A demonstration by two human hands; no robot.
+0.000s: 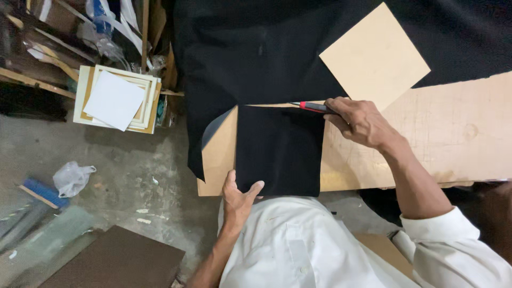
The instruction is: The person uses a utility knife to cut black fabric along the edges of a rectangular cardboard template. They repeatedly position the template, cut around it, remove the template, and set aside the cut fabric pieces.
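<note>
Right hand (358, 121) closed around red-handled utility knife (313, 107), blade tip resting on the far edge of a black fabric square (280, 149). Left hand (238, 199) open, fingers spread, thumb and palm pressing the near edge of that square flat. Square lies on the bench (453, 133), a bare wooden board, at its left end. Large black cloth (256, 48) covers the far side of the bench and hangs over the left edge, 1 corner folded back. Tan board square (375, 56) lies on the cloth near the far edge, just beyond the right hand. On the floor left of the bench: stacked picture frames (117, 98) with white sheet on top, plastic bag (72, 178), dark brown panel (120, 261).
</note>
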